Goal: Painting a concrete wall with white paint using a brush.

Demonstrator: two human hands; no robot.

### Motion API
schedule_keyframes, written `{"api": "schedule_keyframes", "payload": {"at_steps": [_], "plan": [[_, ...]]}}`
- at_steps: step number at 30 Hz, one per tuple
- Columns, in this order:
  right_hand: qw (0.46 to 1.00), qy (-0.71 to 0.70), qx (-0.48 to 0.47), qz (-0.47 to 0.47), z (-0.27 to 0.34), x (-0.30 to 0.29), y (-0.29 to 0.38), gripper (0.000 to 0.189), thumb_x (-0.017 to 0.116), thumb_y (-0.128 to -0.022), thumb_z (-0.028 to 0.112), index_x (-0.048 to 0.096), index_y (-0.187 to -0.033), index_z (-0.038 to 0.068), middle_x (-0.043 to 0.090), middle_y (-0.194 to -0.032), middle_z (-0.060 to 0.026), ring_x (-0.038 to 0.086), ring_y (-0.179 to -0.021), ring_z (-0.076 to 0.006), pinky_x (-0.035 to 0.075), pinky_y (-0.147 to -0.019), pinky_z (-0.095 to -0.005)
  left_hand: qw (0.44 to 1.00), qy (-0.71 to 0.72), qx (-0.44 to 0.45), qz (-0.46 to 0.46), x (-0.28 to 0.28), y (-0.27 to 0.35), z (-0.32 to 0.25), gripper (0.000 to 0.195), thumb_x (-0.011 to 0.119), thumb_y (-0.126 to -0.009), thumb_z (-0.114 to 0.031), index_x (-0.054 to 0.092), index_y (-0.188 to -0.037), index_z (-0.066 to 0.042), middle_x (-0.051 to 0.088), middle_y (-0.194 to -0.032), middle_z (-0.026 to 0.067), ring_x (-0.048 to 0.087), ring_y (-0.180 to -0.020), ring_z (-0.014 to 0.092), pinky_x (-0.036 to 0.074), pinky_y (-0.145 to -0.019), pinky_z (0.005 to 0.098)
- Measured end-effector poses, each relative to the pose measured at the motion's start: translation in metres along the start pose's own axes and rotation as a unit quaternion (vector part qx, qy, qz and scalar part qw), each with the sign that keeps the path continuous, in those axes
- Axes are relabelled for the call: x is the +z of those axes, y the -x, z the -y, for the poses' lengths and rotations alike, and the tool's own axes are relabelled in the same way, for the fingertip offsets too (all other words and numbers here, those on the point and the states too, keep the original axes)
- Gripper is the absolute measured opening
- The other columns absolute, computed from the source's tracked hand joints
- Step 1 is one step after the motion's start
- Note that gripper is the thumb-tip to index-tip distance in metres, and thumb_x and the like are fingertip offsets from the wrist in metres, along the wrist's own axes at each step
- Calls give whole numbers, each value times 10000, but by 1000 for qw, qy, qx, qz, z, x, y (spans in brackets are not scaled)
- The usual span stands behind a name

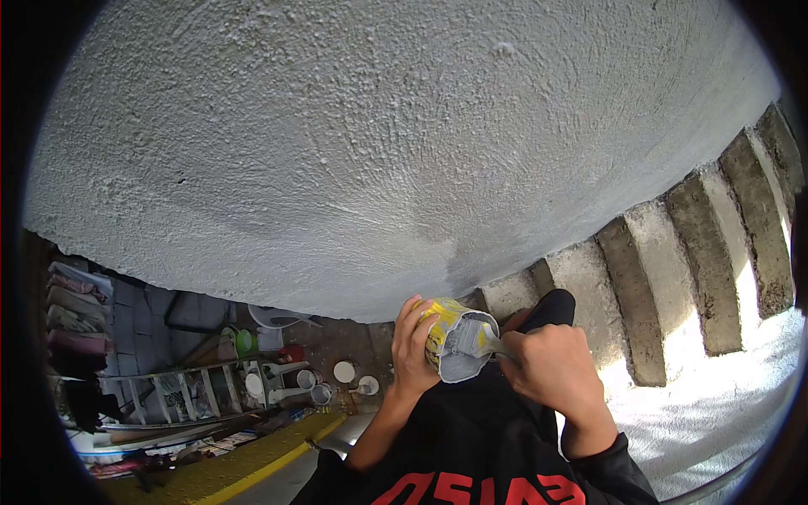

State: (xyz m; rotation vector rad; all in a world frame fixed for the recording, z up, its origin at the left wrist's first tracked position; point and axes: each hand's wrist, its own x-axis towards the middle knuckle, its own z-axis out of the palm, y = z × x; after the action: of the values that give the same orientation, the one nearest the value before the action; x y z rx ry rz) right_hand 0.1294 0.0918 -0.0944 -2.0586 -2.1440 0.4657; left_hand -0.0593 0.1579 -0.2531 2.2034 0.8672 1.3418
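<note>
A yellow paint container (447, 334), streaked with grey paint and cut open at the top, is gripped round its side by my left hand (413, 344). It is tilted, so its grey-coated inside shows. My right hand (555, 366) is closed round the handle of a paintbrush (491, 341), whose head is inside the container's mouth. The bristles are partly covered with grey paint. Beyond both hands rises a rough, light grey plastered wall (379, 158), with a darker patch low down near the stairs.
Concrete stairs (650, 278) run along the wall at right. Below left are a ladder (180, 394), several buckets and tubs (321, 394), a white plastic chair (278, 315) and hanging cloths (79, 309). A yellow-painted ledge (252, 464) crosses the lower left.
</note>
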Motion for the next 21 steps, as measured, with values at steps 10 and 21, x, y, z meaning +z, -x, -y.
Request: {"api": "schedule_keyframes", "payload": {"at_steps": [10,21], "plan": [[981,-183,47,-41,-2,0,14,177,729,-746,198,707,-842,51,606,-582,-146,623,-527,-313,488,-512,-402,999,-15,-38,11,0,9,3,803,864,-604,-192,468,-1292,-69,515,-1297,180,502,-1207,438,442,-988,519],[915,-377,64,-126,6,21,25,194,756,-784,116,701,-922,-10,602,-572,-90,548,-465,-106,417,-453,-268,991,44,-110,-68,1,5,-2,894,913,-555,-207,443,-1293,-21,522,-1278,200,539,-1167,391,445,-990,460]]}}
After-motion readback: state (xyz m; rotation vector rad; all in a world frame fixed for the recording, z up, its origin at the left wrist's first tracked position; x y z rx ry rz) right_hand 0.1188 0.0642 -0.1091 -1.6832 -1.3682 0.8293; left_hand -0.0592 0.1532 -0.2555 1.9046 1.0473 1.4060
